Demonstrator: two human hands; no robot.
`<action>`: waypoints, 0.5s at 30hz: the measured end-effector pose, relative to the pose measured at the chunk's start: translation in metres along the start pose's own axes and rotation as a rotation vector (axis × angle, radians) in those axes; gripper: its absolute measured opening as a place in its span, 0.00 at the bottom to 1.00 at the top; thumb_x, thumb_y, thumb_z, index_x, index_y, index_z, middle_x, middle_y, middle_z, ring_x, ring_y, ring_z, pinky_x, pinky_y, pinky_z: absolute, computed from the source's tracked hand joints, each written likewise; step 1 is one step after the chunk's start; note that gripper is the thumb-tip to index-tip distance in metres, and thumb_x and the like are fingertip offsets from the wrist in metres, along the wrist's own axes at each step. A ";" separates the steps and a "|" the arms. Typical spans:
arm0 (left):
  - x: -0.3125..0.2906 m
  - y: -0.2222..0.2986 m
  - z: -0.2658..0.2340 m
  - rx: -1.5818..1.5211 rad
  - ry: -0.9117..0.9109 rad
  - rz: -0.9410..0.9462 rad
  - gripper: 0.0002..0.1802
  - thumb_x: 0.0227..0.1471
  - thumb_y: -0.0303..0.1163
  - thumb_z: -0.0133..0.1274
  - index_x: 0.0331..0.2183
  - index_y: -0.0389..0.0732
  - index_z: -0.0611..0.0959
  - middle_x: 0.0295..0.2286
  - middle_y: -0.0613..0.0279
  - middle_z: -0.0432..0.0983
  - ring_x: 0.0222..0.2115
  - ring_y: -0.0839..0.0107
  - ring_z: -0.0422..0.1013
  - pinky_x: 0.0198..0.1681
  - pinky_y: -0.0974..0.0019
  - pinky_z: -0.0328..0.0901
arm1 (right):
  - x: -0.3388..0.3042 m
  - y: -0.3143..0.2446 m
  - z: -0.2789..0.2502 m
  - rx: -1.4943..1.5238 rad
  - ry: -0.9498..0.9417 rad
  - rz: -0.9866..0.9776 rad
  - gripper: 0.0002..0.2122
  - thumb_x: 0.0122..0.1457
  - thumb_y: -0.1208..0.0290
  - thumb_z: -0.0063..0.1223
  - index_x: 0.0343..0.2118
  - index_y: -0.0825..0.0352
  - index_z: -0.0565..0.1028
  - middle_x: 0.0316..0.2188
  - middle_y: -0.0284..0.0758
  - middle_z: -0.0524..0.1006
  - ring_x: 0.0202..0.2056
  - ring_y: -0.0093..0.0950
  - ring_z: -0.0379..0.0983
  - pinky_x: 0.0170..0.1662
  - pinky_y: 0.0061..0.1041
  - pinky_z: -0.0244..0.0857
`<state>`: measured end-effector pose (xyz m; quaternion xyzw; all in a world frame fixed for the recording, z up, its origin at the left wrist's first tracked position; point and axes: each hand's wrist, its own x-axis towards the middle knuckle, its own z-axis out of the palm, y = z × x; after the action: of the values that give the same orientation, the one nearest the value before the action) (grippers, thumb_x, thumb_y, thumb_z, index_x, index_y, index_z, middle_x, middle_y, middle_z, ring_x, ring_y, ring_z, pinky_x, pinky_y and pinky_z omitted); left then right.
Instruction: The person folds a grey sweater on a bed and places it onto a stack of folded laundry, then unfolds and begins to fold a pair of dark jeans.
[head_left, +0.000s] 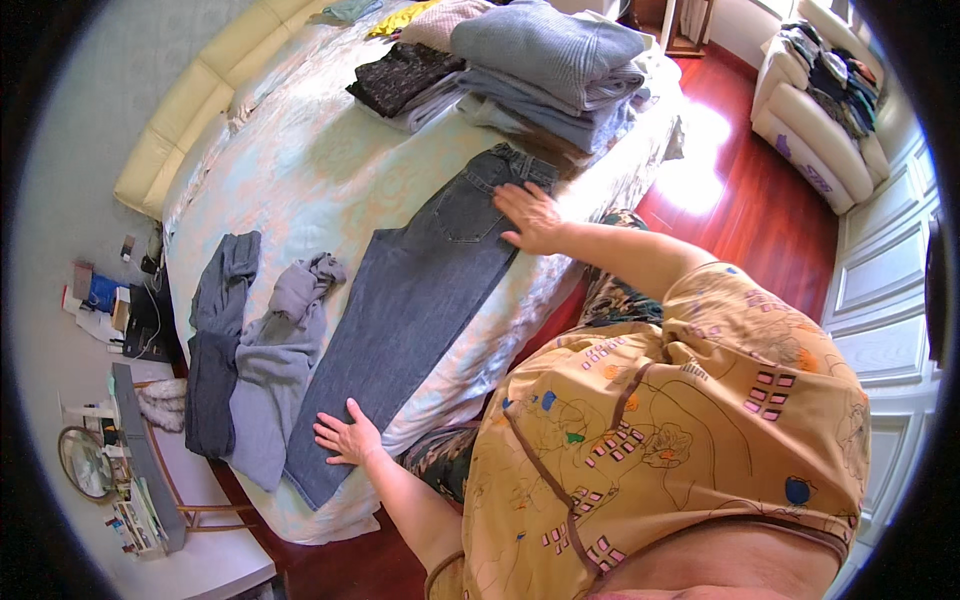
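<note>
A pair of dark grey jeans (420,285) lies stretched out along the near side of the bed, one leg over the other. My left hand (348,436) rests on the jeans near the leg ends, its fingers spread. Up by the waistband and back pocket, my right hand (530,218) presses flat on the denim with fingers extended. Neither hand grips anything. To the left of the jeans lie a crumpled grey knit garment (275,360) and a dark garment (215,350) beside it.
The bed (320,190) has a pale patterned cover. Folded clothes (550,65) are stacked at its far end, with a dark speckled garment (408,78) beside them. A cream armchair (815,150) heaped with clothes stands at far right. A cluttered dressing table (190,570) is at lower left.
</note>
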<state>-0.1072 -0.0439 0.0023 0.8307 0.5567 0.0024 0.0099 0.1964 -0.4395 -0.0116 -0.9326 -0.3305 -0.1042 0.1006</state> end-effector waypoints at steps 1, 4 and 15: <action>0.002 0.002 0.001 0.011 0.008 0.001 0.47 0.53 0.69 0.33 0.64 0.49 0.51 0.65 0.60 0.40 0.65 0.59 0.36 0.62 0.36 0.33 | -0.001 0.004 -0.004 -0.014 0.032 -0.025 0.34 0.55 0.53 0.48 0.61 0.69 0.57 0.64 0.41 0.53 0.66 0.36 0.44 0.66 0.44 0.35; 0.002 0.003 0.003 0.032 0.014 -0.004 0.47 0.53 0.69 0.32 0.64 0.49 0.51 0.65 0.59 0.40 0.65 0.59 0.36 0.62 0.36 0.34 | 0.020 -0.022 -0.009 -0.249 -0.199 0.157 0.30 0.53 0.54 0.50 0.56 0.70 0.65 0.61 0.43 0.58 0.62 0.37 0.52 0.61 0.47 0.44; 0.014 0.008 0.000 0.071 -0.020 -0.030 0.45 0.53 0.66 0.36 0.63 0.48 0.54 0.64 0.56 0.43 0.64 0.57 0.40 0.61 0.36 0.36 | 0.114 0.030 0.014 0.038 0.240 0.497 0.19 0.56 0.55 0.48 0.40 0.68 0.73 0.44 0.45 0.68 0.44 0.47 0.67 0.45 0.46 0.64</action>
<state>-0.0943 -0.0343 0.0024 0.8221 0.5686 -0.0260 -0.0139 0.3034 -0.3910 0.0014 -0.9640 -0.0791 -0.1799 0.1791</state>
